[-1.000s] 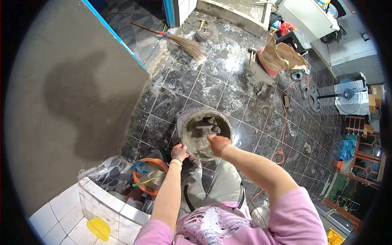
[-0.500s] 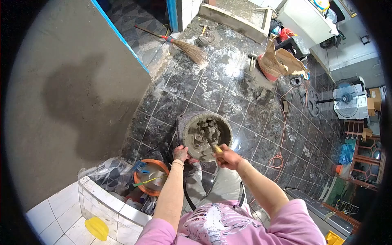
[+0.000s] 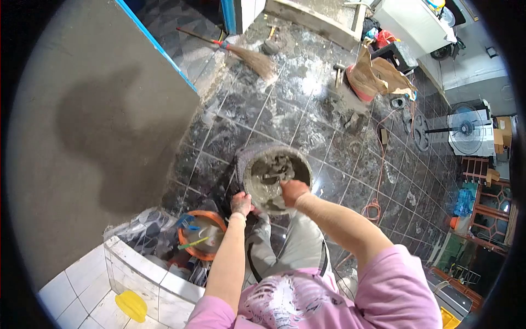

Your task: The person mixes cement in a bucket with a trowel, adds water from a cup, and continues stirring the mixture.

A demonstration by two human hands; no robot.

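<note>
A round bucket with a mortar-crusted rim stands in front of my legs, tilted a little towards me. Wet grey mortar lies inside it, lumpy at the far side. My left hand is closed on the bucket's near left rim. Over the bucket's opening, my right hand is wrapped round the handle of a trowel, whose blade is down in the mortar and mostly hidden.
An orange bucket holding a blue tool and a green-yellow stick stands left of my legs. Beyond lie a broom, hammers and a torn paper sack. An orange cord and a fan are on the right.
My right hand has moved forward and left, down into the bucket's opening, pushing the trowel deeper into the mortar. My left hand stays on the rim.
</note>
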